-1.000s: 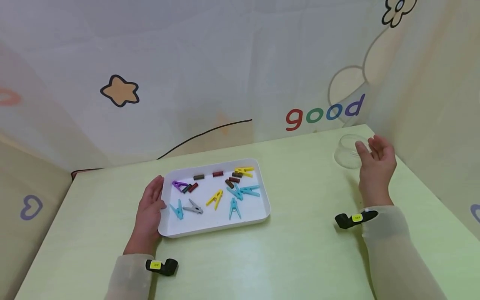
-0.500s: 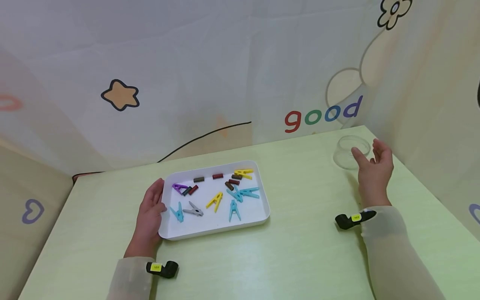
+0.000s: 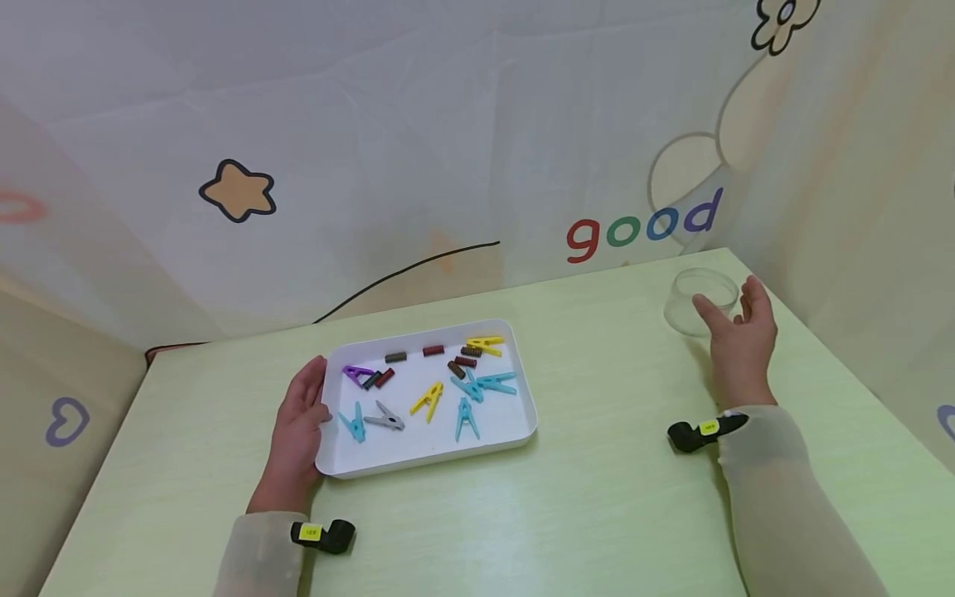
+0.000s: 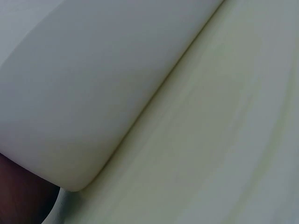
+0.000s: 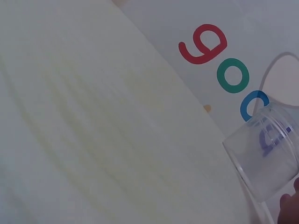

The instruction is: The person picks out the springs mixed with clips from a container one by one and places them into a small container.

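My left hand [image 3: 296, 427] holds the white tray [image 3: 418, 461] by its left end, the thumb over the rim and the fingers along the outer wall. Inside lie small plastic clips, such as a yellow clip [image 3: 428, 401], a purple clip [image 3: 356, 373], a grey clip [image 3: 386, 417] and several light blue ones, along with short coil springs [image 3: 433, 351] in red and dark brown. At the far right, my right hand [image 3: 744, 352] is beside a clear cup [image 3: 675, 308], thumb and fingers spread apart. Its thumb overlaps the cup in the head view.
The pale green table [image 3: 597, 497] extends beneath everything. A printed cloth [image 3: 373, 124] hangs behind it, with cloth walls at both sides. In the right wrist view the clear cup [image 5: 261, 156] stands close to the table's back edge.
My right hand has shifted slightly left and its thumb has spread away from the fingers, towards the cup. The left hand and tray stay where they were.
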`<state>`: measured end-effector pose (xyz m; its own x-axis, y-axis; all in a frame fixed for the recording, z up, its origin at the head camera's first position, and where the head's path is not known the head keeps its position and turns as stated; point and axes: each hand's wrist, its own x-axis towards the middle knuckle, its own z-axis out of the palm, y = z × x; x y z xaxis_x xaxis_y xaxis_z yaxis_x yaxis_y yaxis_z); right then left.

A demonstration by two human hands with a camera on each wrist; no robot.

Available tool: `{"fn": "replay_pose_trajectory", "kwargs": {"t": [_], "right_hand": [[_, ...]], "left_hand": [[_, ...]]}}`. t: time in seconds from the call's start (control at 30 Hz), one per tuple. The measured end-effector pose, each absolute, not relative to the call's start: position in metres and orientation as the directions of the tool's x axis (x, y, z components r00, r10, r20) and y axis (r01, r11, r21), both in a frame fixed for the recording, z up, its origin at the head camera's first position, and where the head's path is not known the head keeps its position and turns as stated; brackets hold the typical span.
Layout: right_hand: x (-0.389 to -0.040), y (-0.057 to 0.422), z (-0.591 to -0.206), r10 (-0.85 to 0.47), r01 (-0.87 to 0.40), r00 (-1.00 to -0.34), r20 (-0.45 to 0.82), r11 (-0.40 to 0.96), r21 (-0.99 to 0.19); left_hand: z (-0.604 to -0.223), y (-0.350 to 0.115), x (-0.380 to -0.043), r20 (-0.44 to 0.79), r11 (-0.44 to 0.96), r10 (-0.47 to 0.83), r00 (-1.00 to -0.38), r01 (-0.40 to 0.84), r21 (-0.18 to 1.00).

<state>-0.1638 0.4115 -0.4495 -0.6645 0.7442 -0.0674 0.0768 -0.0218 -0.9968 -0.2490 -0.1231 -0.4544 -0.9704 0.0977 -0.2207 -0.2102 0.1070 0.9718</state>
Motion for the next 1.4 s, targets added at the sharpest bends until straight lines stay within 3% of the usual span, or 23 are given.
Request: {"fn": "replay_pose_trajectory", "kwargs": {"t": [0.33,0.5,1.4], "right_hand": [[-0.169,0.413,-0.45,0.674,0.235,-0.719,-0.171,0.004,-0.972],[-0.173,0.412,-0.453,0.665,0.263,-0.73,-0.16,0.057,-0.963],[-0.177,0.417,-0.457,0.689,0.365,-0.704,-0.173,0.142,-0.92]], "left_hand": [[-0.456,-0.124,-0.248,-0.225,0.113,0.095,-0.97,-0.214,0.97],[-0.455,-0.125,-0.248,-0.222,0.113,0.094,-0.97,-0.211,0.971],[-0.454,-0.123,-0.249,-0.219,0.115,0.095,-0.971,-0.207,0.971]]}}
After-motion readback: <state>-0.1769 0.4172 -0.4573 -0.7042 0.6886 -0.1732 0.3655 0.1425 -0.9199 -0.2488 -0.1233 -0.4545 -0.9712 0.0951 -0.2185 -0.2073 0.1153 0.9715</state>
